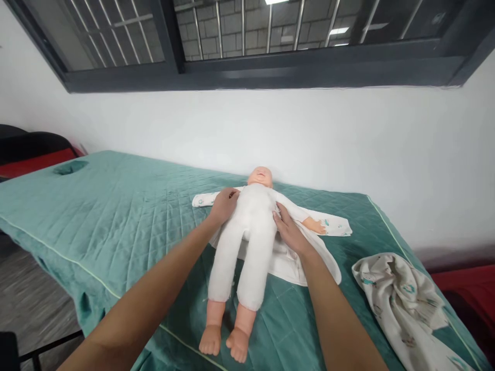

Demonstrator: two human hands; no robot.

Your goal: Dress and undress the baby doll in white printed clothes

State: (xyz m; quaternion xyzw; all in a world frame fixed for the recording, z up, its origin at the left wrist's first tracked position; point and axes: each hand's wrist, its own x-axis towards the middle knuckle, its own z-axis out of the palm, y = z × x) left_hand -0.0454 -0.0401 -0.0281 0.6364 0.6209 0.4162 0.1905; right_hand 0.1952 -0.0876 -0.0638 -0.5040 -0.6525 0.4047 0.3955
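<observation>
A baby doll (247, 232) in a white body lies on its back on a green quilted table (116, 216), head toward the wall, bare feet toward me. Under it is spread an open white patterned garment (332, 226), its sleeves out to both sides. My left hand (224, 204) rests at the doll's left-side shoulder, fingers curled on the garment's edge there. My right hand (288, 229) lies against the doll's other flank, fingers pressed to the torso and the cloth beneath.
A crumpled patterned cloth (402, 304) lies at the table's right end. The table has a face hole (70, 167) at far left. A white wall and barred window stand behind. Red and black furniture (34, 154) sits at the left.
</observation>
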